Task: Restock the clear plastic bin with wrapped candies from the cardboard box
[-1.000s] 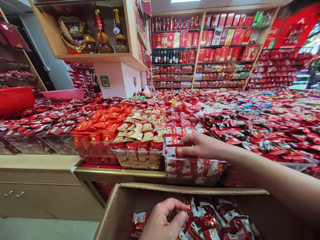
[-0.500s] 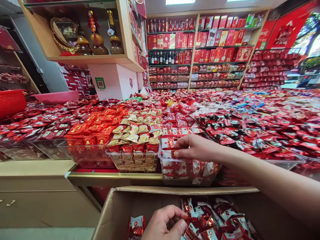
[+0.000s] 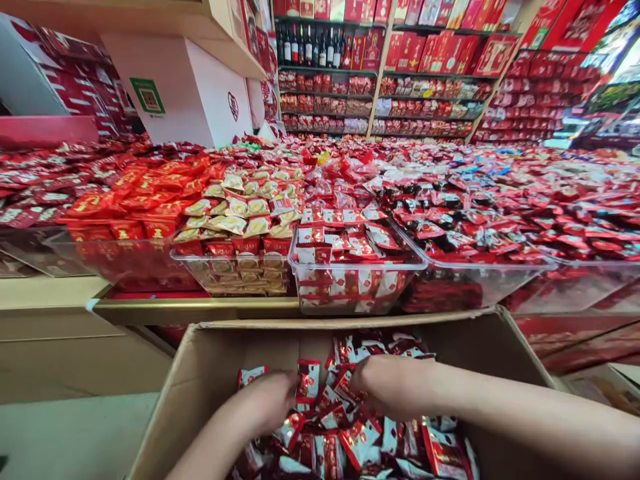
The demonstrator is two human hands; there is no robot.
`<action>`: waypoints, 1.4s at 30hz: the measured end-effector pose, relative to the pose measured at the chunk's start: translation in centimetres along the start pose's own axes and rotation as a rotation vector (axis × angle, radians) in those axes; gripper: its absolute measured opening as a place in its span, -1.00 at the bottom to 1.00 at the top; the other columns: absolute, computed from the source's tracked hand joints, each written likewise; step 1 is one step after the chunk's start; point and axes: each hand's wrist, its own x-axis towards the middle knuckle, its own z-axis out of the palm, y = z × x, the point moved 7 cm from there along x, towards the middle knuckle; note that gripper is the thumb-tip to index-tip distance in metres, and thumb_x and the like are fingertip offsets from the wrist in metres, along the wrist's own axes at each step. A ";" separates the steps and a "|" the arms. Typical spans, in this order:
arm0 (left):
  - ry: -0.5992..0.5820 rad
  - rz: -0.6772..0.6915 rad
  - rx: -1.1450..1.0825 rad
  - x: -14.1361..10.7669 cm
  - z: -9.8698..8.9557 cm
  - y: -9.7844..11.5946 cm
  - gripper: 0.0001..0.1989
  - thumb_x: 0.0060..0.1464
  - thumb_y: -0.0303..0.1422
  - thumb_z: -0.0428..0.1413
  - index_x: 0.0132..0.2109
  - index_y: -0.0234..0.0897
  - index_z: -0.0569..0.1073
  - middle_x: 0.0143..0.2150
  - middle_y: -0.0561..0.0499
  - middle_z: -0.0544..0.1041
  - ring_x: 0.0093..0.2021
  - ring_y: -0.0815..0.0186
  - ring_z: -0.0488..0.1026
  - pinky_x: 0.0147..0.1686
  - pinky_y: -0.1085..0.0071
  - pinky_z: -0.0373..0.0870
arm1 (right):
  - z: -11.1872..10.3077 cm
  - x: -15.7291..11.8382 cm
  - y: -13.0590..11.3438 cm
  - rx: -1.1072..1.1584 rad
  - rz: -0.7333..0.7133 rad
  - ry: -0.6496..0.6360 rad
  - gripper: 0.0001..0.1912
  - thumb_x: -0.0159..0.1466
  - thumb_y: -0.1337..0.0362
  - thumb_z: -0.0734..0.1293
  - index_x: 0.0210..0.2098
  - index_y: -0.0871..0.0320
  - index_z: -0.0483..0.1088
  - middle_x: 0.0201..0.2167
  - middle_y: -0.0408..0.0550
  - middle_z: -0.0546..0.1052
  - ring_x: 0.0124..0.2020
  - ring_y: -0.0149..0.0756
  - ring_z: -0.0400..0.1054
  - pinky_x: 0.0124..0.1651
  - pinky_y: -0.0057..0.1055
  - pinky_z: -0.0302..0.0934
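Note:
Both my hands are down inside a cardboard box [image 3: 183,380], among loose red-and-white wrapped candy packets [image 3: 327,453]. My left hand [image 3: 270,400] is on the left side, blurred, its fingers pointing down beside a candy packet [image 3: 309,379] that stands nearly upright. Whether the fingers grip that packet is unclear. Over the pile to the right, my right hand [image 3: 387,383] reaches in with its fingertips hidden behind the hand and among the packets. Just beyond the box is a clear plastic bin [image 3: 357,267] holding rows of similar red-and-white packets.
Left of that bin stand bins of gold durian packets [image 3: 245,213] and red packets [image 3: 145,200]. Dark-red packets [image 3: 450,233] fill bins to the right. A gold-coloured counter edge [image 3: 200,303] runs behind the box. Shelves with bottles [image 3: 310,47] line the back wall.
My right hand has left the clear bin and come down into the cardboard box. My left hand has moved to the left and further up in view. The camera looks lower.

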 end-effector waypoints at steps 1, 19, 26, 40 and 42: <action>0.009 -0.027 0.003 0.4 0.0 -0.7 -0.63 -0.08 -0.41 -0.08 -0.09 -0.27 0.41 -0.09 -0.20 0.48 -0.12 0.06 0.40 -0.16 0.25 0.26 | 1.7 1.2 1.8 -0.035 0.105 0.063 -0.79 0.05 0.42 0.21 -0.32 0.25 0.41 -0.39 0.02 0.46 -0.34 -0.30 0.33 -0.32 -0.48 0.17; -0.231 0.147 -0.683 0.9 1.6 2.3 -0.51 -0.21 -0.36 0.16 -0.04 -0.29 0.30 -0.19 -0.03 0.50 -0.22 0.29 0.41 -0.26 0.44 0.31 | 3.2 3.5 4.7 0.793 0.265 0.403 -0.81 0.09 0.19 0.23 -0.48 0.20 0.21 -0.65 -0.23 0.27 -0.64 -0.54 0.10 -0.59 -0.60 0.00; -0.318 0.158 -0.978 -0.4 1.0 4.5 -0.86 -0.12 -0.39 0.12 -0.35 -0.35 0.41 -0.55 0.09 0.45 -0.57 0.45 0.36 -0.55 0.55 0.26 | 2.0 1.7 2.6 1.266 0.146 0.513 -0.71 -0.02 0.14 0.34 -0.55 0.21 0.19 -0.72 -0.28 0.22 -0.69 -0.57 0.03 -0.63 -0.59 -0.06; -0.293 0.180 -1.519 -2.1 -2.0 5.3 -0.71 0.07 -0.38 -0.08 -0.03 -0.30 0.25 -0.20 -0.13 0.49 -0.24 0.19 0.45 -0.22 0.19 0.30 | -1.8 -2.5 -2.8 0.374 -0.411 0.587 -0.82 0.10 0.29 0.25 -0.27 0.15 0.34 -0.09 0.00 0.24 -0.15 -0.39 0.20 -0.14 -0.48 0.13; -0.214 0.173 -1.456 -1.9 -2.1 5.3 -0.73 0.03 -0.40 0.00 -0.07 -0.24 0.25 -0.22 -0.05 0.48 -0.28 0.26 0.45 -0.25 0.22 0.34 | -2.1 -2.4 -2.4 0.458 -0.364 0.616 -0.84 0.08 0.28 0.26 -0.31 0.16 0.33 -0.12 0.00 0.24 -0.18 -0.38 0.20 -0.16 -0.47 0.13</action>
